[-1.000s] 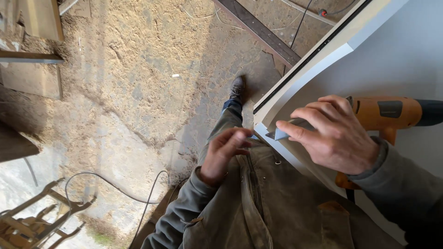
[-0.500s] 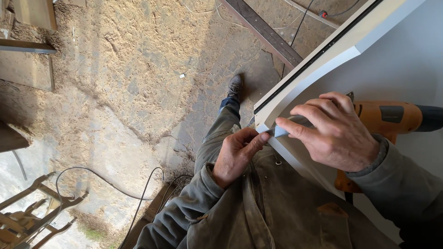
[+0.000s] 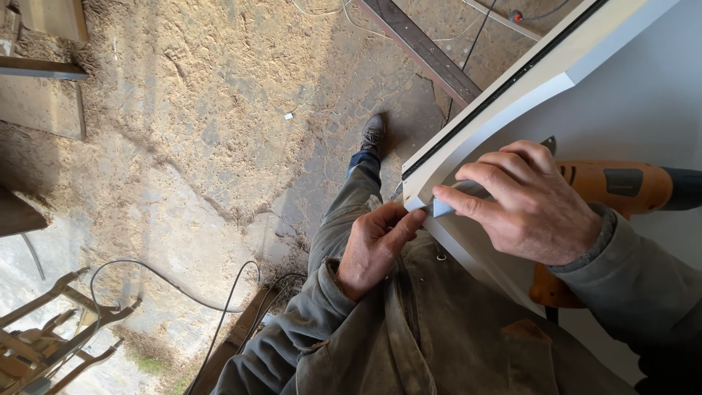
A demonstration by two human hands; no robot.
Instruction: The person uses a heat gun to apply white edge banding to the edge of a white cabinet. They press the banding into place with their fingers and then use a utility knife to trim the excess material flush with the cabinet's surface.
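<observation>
A white panel [image 3: 629, 95] with a raised, curved frame lies in front of me at the right. My left hand [image 3: 376, 245] pinches the panel's near corner, fingertips on a strip of thin protective film [image 3: 441, 208]. My right hand [image 3: 530, 201] rests on the frame beside that corner, index finger pressing the pale blue flap of film. An orange power drill [image 3: 621, 186] lies on the panel, partly under my right hand.
The floor [image 3: 205, 110] below is covered in sawdust. A dark metal bar [image 3: 420, 47] and thin wires lie at the top. A black cable [image 3: 168, 278] loops at lower left beside a wooden frame [image 3: 51, 336]. My boot [image 3: 373, 132] stands near the panel's edge.
My left hand has risen from my lap to the panel's corner and now pinches the film there. My right hand stays on the frame.
</observation>
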